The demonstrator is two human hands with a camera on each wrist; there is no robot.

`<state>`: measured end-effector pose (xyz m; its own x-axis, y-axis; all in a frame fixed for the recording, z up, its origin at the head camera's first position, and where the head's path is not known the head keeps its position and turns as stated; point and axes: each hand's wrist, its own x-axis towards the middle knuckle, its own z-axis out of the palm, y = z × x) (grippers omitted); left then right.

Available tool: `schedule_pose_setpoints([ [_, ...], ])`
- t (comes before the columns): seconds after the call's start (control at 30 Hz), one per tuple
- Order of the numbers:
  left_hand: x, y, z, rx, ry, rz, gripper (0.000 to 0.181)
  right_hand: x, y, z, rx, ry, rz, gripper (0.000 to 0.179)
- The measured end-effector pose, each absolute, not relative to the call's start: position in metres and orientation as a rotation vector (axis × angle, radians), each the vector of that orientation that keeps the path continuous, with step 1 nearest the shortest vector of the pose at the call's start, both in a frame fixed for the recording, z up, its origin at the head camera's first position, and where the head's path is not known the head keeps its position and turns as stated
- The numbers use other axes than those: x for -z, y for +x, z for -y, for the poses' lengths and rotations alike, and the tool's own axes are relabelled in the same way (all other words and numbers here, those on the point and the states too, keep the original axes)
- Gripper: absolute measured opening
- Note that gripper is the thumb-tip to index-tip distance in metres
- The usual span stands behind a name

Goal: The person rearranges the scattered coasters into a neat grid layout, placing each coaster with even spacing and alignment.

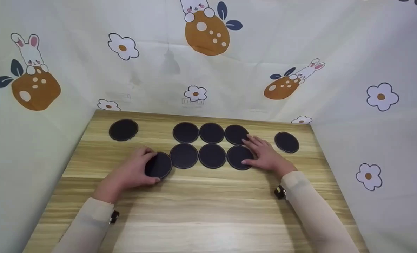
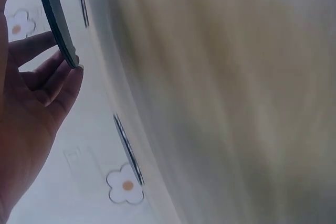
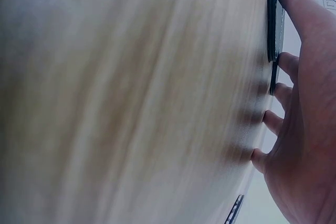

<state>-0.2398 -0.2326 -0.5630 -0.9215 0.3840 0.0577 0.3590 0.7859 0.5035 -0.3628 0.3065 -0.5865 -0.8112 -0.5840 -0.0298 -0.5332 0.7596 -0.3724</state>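
Note:
My left hand (image 1: pixel 135 170) grips a round black coaster (image 1: pixel 160 166) by its edge, thumb at the near side and fingers at the far side. In the left wrist view this coaster (image 2: pixel 56 22) is raised off the wood and seen edge-on. Its right edge meets the leftmost coaster (image 1: pixel 184 156) of the front row. My right hand (image 1: pixel 266 156) rests with spread fingers at the right end of the rows. Its thumb touches the front right coaster (image 1: pixel 238 157), and its fingertips reach the back right coaster (image 1: pixel 235 134). Other fingertips (image 3: pixel 258 156) touch the tabletop.
Two rows of black coasters lie side by side on the wooden table (image 1: pixel 201 211). One separate coaster (image 1: pixel 123 129) lies at the back left, another (image 1: pixel 286 142) at the back right. A patterned cloth (image 1: pixel 152 80) stands around the table's back and sides.

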Motion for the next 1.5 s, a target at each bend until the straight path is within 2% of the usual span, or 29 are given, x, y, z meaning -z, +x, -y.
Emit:
schedule_pose_setpoints([
  [1.13, 0.566, -0.215, 0.164, -0.648, 0.947, -2.85, 0.098, 0.585, -0.364, -0.307, 0.527, -0.915, -2.8, 0.095],
  [1.5, 0.562, -0.212, 0.154, -0.636, 0.991, -2.837, 0.099, 0.586, -0.363, -0.307, 0.522, -0.912, -2.808, 0.095],
])
